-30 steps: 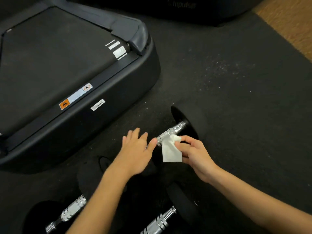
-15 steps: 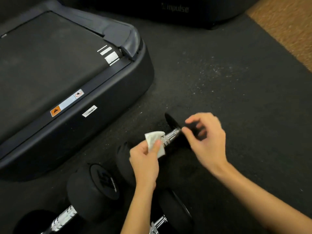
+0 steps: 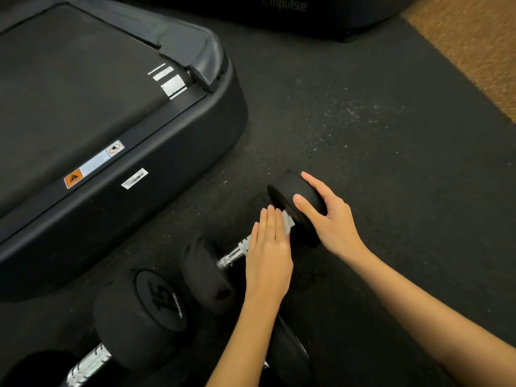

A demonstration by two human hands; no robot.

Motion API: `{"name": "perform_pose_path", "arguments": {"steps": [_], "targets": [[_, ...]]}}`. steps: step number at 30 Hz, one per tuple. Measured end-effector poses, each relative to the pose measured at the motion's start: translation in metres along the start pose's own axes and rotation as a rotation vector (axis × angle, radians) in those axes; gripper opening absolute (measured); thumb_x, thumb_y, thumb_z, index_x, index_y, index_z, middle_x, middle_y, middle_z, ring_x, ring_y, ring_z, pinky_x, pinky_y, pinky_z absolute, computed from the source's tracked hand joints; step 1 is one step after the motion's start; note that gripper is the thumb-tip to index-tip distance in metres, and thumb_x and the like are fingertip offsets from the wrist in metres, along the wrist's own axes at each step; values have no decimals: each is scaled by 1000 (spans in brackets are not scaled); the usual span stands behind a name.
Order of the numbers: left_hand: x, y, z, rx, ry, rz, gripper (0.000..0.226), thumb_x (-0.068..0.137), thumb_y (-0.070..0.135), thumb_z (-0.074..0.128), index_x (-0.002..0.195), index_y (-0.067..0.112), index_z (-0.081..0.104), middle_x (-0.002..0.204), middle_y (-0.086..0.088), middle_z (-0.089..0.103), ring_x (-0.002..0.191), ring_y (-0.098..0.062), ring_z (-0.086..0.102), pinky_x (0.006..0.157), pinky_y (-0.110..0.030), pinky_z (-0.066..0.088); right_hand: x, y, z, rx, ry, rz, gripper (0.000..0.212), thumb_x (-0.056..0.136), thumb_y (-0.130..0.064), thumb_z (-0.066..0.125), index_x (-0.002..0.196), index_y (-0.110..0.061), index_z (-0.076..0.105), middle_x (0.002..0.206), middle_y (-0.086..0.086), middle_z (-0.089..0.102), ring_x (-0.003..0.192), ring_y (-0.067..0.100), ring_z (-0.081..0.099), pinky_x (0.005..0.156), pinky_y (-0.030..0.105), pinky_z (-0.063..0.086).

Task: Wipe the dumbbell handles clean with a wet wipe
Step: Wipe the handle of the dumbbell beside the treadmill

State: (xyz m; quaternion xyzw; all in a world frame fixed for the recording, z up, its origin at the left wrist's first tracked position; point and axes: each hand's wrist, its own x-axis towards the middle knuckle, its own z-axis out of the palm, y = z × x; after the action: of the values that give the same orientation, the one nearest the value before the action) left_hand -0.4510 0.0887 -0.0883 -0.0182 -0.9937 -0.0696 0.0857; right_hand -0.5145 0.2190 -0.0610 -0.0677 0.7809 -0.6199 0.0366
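A black dumbbell lies on the floor mat, its far head [image 3: 289, 189] up right and its near head [image 3: 203, 272] down left. Between them runs the chrome handle [image 3: 234, 252], partly covered. My left hand [image 3: 269, 255] lies flat over the handle with straight fingers and presses the white wet wipe [image 3: 288, 220] against it, close to the far head. Only a corner of the wipe shows. My right hand [image 3: 332, 222] grips the far head, thumb on its inner side and fingers over its rim.
A dumbbell marked 15 [image 3: 145, 311] lies at lower left, and part of a third one [image 3: 290, 356] shows under my left forearm. A black treadmill deck [image 3: 111, 135] fills the left. Another machine's base [image 3: 284, 7] stands at the top. Brown carpet [image 3: 474, 37] borders the black mat [image 3: 363, 121].
The wipe passed from my right hand to my left, which slid it along the handle toward the far head. My right hand moved onto that head and took hold of it.
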Motion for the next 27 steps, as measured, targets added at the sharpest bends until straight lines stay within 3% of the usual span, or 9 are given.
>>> {"name": "perform_pose_path", "arguments": {"steps": [7, 9, 11, 15, 19, 22, 23, 27], "targets": [[12, 20, -6, 120, -114, -173, 68, 88, 7, 62, 147, -7, 31, 152, -28, 36, 143, -36, 35, 116, -44, 34, 3, 0, -1, -12, 5, 10, 53, 93, -34, 61, 143, -29, 44, 111, -36, 49, 99, -28, 47, 86, -1, 38], [13, 24, -7, 120, -127, -190, 70, 81, 6, 69, 143, -8, 38, 147, -28, 44, 138, -36, 42, 113, -44, 40, 5, 0, -1, -26, 2, 8, 53, 93, -34, 60, 143, -28, 44, 109, -37, 48, 98, -30, 47, 84, -2, 37], [4, 26, -5, 146, -138, -98, 71, 70, 4, 76, 135, -7, 50, 137, -27, 55, 130, -36, 53, 105, -44, 47, 4, 0, -1, -36, 0, 8, 52, 93, -34, 60, 143, -28, 44, 108, -37, 49, 97, -29, 48, 84, -2, 37], [2, 20, -6, 143, -91, -98, 72, 72, 6, 78, 137, -5, 50, 138, -24, 55, 131, -33, 53, 107, -42, 45, 3, 1, -1, -58, -1, 3, 52, 94, -37, 59, 144, -30, 43, 117, -26, 52, 98, -22, 50, 87, -1, 38], [13, 22, -9, 100, -125, -153, 68, 91, 5, 59, 150, -6, 25, 155, -25, 32, 146, -34, 30, 118, -43, 26, 7, -3, 0, -73, -9, 1, 53, 94, -38, 58, 144, -30, 43, 122, -19, 52, 107, -5, 52, 87, 2, 38], [1, 27, -7, 156, -146, -124, 71, 81, 10, 71, 143, -5, 40, 147, -24, 45, 139, -34, 42, 114, -42, 37, 8, -3, 0, -69, -16, 6, 53, 94, -39, 58, 144, -30, 43, 121, -15, 55, 106, 0, 56, 88, 8, 44], [-3, 28, -7, 160, -136, -121, 71, 84, 11, 69, 145, -5, 37, 149, -25, 41, 141, -34, 39, 116, -43, 35, 7, -3, 0, -69, -18, 7, 53, 94, -39, 58, 144, -30, 43, 121, -15, 55, 104, 1, 58, 89, 10, 45], [8, 21, -10, 112, -152, -105, 67, 101, 5, 40, 153, -3, -1, 163, -23, 3, 152, -32, 2, 123, -42, 6, 8, -4, 0, -72, -19, 11, 52, 94, -39, 58, 143, -30, 44, 125, -10, 57, 105, 0, 58, 91, 12, 45]]}}
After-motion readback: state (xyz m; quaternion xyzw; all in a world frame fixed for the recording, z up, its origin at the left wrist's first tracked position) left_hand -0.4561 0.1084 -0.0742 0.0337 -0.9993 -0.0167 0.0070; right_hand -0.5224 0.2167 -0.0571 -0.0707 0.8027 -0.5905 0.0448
